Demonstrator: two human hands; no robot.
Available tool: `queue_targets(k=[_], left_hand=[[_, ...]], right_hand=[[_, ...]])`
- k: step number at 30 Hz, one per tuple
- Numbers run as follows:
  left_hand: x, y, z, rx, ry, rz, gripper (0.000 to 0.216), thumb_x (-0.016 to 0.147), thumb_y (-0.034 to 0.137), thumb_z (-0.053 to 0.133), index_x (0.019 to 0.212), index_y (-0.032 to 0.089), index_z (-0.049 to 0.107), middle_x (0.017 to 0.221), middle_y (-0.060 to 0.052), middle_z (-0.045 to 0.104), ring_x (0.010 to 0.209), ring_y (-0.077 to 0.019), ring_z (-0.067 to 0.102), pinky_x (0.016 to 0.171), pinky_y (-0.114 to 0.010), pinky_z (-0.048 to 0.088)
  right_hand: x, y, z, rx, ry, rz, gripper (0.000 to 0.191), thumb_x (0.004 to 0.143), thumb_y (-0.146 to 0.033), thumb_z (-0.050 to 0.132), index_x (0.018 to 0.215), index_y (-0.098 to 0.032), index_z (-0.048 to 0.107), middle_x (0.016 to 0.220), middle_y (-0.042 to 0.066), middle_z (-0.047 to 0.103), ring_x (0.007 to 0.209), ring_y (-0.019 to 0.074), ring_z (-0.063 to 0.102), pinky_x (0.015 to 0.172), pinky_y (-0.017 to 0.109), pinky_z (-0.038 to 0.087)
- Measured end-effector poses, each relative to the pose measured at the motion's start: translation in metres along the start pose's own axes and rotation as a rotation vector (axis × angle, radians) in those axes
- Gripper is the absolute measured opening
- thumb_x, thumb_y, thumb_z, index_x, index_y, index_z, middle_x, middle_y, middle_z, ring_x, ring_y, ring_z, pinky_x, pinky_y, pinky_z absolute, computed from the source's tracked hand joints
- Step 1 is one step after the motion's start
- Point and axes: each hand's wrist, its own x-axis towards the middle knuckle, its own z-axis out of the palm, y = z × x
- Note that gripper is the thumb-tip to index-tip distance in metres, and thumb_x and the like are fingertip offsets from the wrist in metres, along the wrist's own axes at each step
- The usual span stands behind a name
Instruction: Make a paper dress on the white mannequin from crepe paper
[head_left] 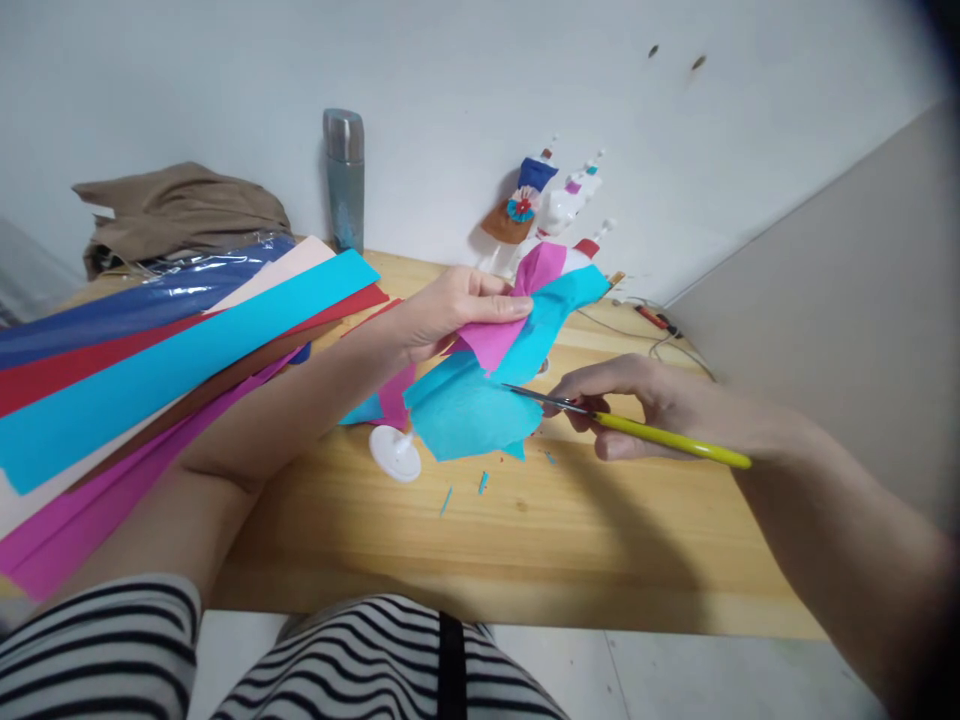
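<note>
My left hand is closed on a piece of pink paper joined with turquoise paper; something white shows at its upper end. The turquoise part spreads out below like a skirt. In my right hand is a slim paintbrush with a yellow handle and a metal ferrule. Its dark, pointed tip touches or hovers just over the turquoise paper; which one I cannot tell. Under the paper's left side stands a white round base with a short stem.
Coloured paper strips lie on the left of the wooden table. A brown cloth and a thermos are by the wall. Small paper-dressed figures stand behind. Cables lie at right; turquoise scraps lie in front.
</note>
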Motion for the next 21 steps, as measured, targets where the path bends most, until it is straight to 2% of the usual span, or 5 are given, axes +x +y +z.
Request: queue_targets(k=[10,21], left_hand=[[-0.0004,-0.0035,-0.0006,-0.004,-0.046,0.017,0.038,0.096,0.002,0.063,0.059,0.008,0.065,0.049,0.004,0.057,0.044,-0.0024,0.048,0.051,-0.014,0.042],[-0.0026,-0.0020,0.0032,0.016,-0.033,-0.017,0.042,0.096,0.001,0.062,0.055,0.009,0.063,0.046,0.005,0.054,0.043,-0.0016,0.047,0.048,-0.013,0.038]], right_hand=[[0.0009,0.0002,-0.0030,-0.059,-0.012,0.055,0.042,0.088,-0.050,0.076,0.113,-0.017,0.079,0.074,0.002,0.067,0.062,0.0136,0.055,0.057,0.027,0.043],[0.0027,-0.0016,-0.0032,-0.004,-0.049,0.117,0.039,0.089,-0.051,0.075,0.104,-0.015,0.078,0.069,0.000,0.058,0.060,0.0126,0.046,0.056,0.027,0.039]])
